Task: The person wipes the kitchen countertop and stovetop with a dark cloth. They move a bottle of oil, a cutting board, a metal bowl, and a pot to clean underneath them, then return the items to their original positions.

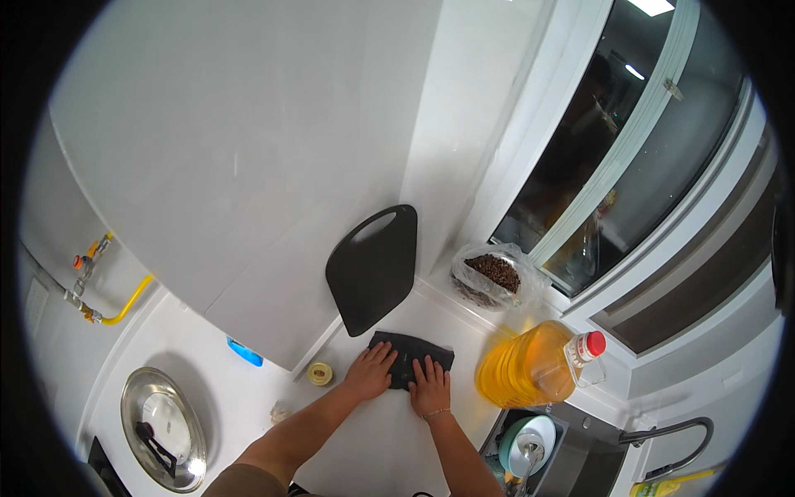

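A dark folded cloth (405,354) lies on the white countertop (366,447) in front of me. My left hand (371,371) rests flat on its left part, fingers spread a little. On its right part lies my right hand (430,391), palm down, a thin bracelet at the wrist. Neither hand grips anything. Just behind the cloth, a black cutting board (376,270) with a handle slot leans against the wall. A small jar with a yellowish lid (320,373) stands to the left of my left hand.
A large bottle of yellow oil (528,366) stands at the right, before the sink (587,460) holding bowls (528,444). Behind it is a plastic bag of dark granules (490,273). At the left lies a metal tray (197,444) with black tongs (155,448).
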Motion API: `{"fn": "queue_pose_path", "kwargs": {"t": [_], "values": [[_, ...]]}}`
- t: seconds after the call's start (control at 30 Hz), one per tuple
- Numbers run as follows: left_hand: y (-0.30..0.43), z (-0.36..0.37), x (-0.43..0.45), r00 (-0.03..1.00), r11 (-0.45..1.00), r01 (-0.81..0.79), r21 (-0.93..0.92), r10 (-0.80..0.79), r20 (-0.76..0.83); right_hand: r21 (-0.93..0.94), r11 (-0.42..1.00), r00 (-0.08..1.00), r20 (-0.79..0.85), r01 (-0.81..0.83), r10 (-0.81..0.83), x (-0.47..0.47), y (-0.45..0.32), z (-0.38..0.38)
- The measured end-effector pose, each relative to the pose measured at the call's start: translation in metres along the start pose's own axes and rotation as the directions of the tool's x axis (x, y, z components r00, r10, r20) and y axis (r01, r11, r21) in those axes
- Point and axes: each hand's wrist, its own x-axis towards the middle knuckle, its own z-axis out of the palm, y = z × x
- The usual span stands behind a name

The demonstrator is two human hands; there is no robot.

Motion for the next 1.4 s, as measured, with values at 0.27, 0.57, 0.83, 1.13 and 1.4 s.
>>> {"fn": "queue_pose_path", "kwargs": {"t": [0.27, 0.57, 0.83, 1.13, 1.4], "values": [[-0.018, 0.000, 0.039, 0.993, 0.976, 0.090, -0.200, -0.103, -0.055, -0.003, 1.000, 1.000, -0.010, -0.012, 0.012, 0.046, 0.014, 0.005], [-0.017, -0.084, 0.015, 0.573, 0.387, 0.016, -0.922, -0.759, -0.309, 0.104, 0.992, 0.996, -0.051, -0.074, 0.079, 0.052, 0.004, -0.007], [-0.034, -0.115, 0.037, 0.672, 0.613, 0.070, -0.787, -0.612, -0.417, -0.061, 0.993, 0.987, 0.132, 0.100, -0.091, 0.064, -0.008, -0.002], [-0.023, -0.172, 0.023, 0.747, 0.857, 0.097, -0.507, -0.399, -0.531, -0.056, 0.995, 0.995, 0.046, -0.080, 0.083, 0.154, -0.002, 0.023], [-0.015, -0.180, 0.007, 0.750, 0.862, 0.077, -0.501, -0.382, -0.541, -0.054, 0.997, 0.986, 0.155, -0.052, 0.059, 0.212, -0.039, 0.037]]}}
